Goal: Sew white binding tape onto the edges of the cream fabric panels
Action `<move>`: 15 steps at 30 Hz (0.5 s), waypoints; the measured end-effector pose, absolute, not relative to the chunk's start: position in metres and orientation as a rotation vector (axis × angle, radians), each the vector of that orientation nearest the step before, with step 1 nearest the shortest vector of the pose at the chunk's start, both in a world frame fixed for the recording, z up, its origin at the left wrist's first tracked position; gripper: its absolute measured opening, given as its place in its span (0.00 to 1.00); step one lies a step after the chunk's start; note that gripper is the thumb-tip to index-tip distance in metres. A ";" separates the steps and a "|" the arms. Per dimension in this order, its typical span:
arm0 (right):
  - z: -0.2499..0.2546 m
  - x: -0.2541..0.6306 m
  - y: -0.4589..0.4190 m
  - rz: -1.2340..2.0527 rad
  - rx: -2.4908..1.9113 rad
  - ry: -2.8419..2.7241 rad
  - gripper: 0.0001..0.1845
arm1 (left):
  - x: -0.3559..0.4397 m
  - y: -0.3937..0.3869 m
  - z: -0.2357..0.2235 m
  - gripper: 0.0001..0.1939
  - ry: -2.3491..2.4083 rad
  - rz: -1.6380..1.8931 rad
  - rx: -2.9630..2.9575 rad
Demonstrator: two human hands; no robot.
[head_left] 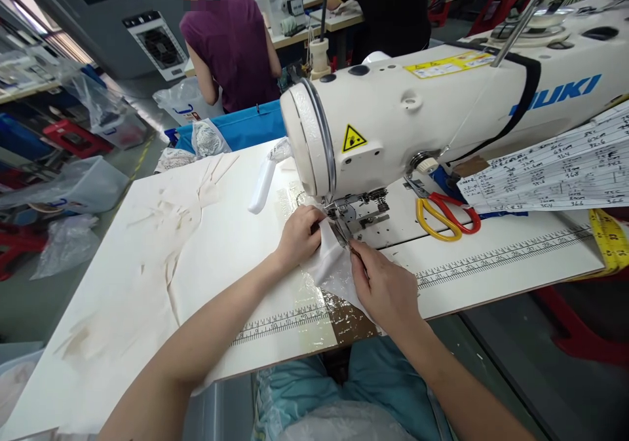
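A small piece of white fabric [330,261] lies under the presser foot [344,221] of a white Juki sewing machine [417,110]. My left hand [299,234] is closed on the fabric's left edge, right beside the needle area. My right hand [383,287] pinches the fabric's near edge just in front of the presser foot, fingers pressed together. Both forearms reach in from the bottom of the view across the white table [147,264].
Scissors [445,211] with red and yellow handles lie right of the needle. Printed paper strips [555,166] and a yellow tape measure [609,234] sit at the right. Rulers are marked on the table's front edge. Two people work at tables behind; plastic bags and bins line the left floor.
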State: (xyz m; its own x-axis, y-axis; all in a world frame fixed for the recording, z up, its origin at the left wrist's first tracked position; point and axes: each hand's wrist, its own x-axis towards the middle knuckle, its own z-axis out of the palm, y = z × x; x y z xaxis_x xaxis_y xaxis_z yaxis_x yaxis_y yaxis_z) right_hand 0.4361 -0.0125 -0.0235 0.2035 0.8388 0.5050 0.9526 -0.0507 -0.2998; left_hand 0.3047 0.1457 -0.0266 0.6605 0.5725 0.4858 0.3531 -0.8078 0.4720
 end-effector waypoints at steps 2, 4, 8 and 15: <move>-0.024 0.436 -0.012 -0.254 -1.914 -1.649 0.18 | 0.304 0.146 -0.026 0.07 0.730 0.932 2.522; -0.023 0.436 -0.012 -0.246 -1.923 -1.643 0.18 | 0.303 0.146 -0.026 0.08 0.733 0.942 2.515; -0.023 0.435 -0.011 -0.215 -1.976 -1.651 0.18 | 0.304 0.145 -0.025 0.08 0.659 1.021 2.556; -0.020 0.431 -0.010 -0.329 -2.068 -1.711 0.16 | 0.304 0.144 -0.025 0.07 0.459 0.996 2.800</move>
